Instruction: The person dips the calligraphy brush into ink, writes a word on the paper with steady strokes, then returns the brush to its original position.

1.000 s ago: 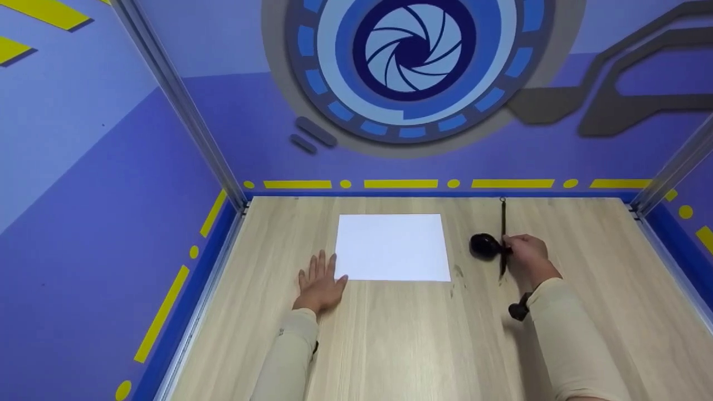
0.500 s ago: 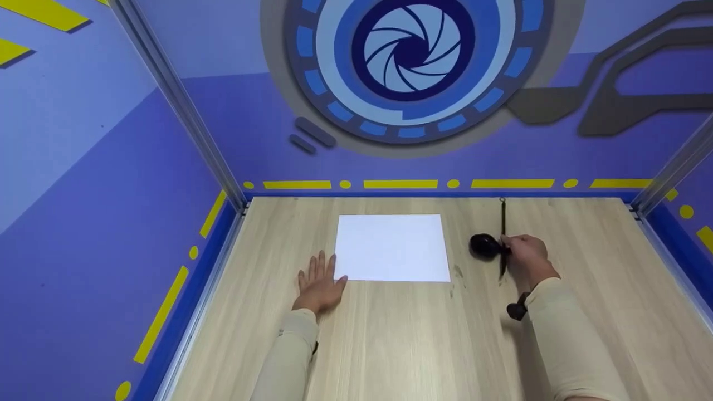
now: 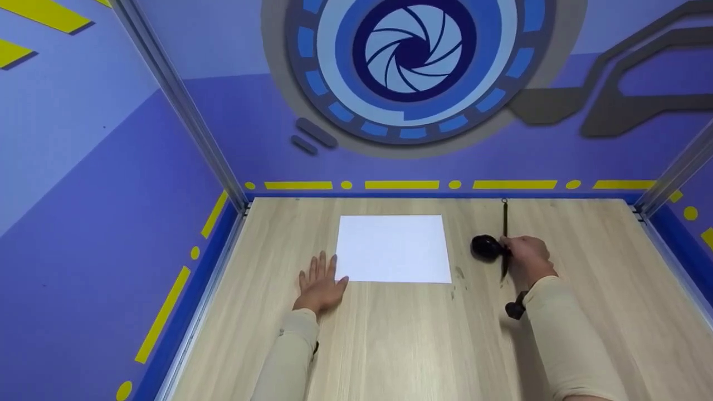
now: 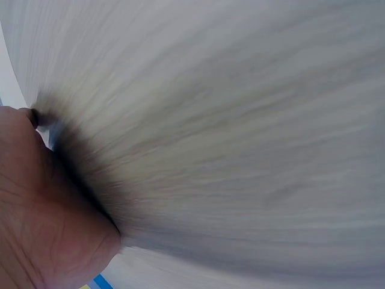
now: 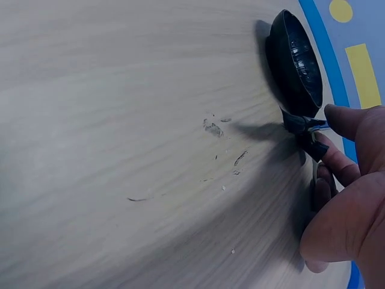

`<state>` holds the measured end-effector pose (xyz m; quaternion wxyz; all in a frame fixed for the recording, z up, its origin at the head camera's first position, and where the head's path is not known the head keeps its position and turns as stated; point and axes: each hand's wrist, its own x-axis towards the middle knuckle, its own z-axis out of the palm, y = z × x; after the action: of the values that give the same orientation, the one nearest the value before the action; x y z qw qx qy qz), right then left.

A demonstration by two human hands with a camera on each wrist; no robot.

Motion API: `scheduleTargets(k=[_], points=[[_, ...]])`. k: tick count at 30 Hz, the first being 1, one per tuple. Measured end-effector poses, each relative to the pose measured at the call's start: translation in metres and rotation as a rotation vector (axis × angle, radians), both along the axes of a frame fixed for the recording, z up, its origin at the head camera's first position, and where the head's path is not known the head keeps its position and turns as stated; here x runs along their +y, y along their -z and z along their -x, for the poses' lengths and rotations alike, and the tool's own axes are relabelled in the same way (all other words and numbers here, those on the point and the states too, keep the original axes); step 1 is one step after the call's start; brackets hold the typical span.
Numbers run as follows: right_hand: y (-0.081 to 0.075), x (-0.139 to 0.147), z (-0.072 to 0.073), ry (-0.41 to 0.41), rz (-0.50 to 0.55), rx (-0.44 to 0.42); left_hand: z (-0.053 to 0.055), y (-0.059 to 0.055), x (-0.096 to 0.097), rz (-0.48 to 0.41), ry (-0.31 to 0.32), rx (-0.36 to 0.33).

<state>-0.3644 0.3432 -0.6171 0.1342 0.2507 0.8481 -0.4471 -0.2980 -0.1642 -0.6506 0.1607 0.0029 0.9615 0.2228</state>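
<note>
My left hand [image 3: 320,289] lies flat with spread fingers at the near left corner of a white sheet of paper [image 3: 392,248]. In the left wrist view, only part of that palm [image 4: 48,229] shows against the wood. To the right, my right hand [image 3: 529,256] pinches a slim dark calligraphy brush [image 3: 505,217] between thumb and index finger. The brush's loop points to the back wall and its black tip [image 5: 295,123] towards me. Just left of the brush sits a round black bowl [image 3: 486,248], glossy inside in the right wrist view. The curled fingers partly hide the brush.
Dark smudges [image 3: 459,274] mark the wooden table [image 3: 401,345] between paper and brush. Decorated blue-purple walls close off the back [image 3: 223,128] and the sides, joined by metal corner posts [image 3: 178,100]. A black camera [image 3: 516,309] is strapped at the right wrist.
Both hands, the paper, the bowl and the brush hold their places. The right wrist and forearm have shifted very slightly to the left.
</note>
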Motion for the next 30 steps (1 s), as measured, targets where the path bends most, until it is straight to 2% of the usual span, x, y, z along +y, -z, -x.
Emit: scheduleTargets(k=[10, 18, 30], points=[[0.000, 0.002, -0.002, -0.015, 0.002, 0.004, -0.003, -0.005, 0.001, -0.026, -0.011, 0.009], [0.010, 0.007, 0.010, 0.068, 0.137, 0.092, -0.004, -0.006, 0.001, -0.022, -0.014, 0.004], [0.007, 0.004, 0.009, 0.019, 0.013, 0.040, -0.003, -0.004, 0.001, -0.003, -0.009, 0.011]])
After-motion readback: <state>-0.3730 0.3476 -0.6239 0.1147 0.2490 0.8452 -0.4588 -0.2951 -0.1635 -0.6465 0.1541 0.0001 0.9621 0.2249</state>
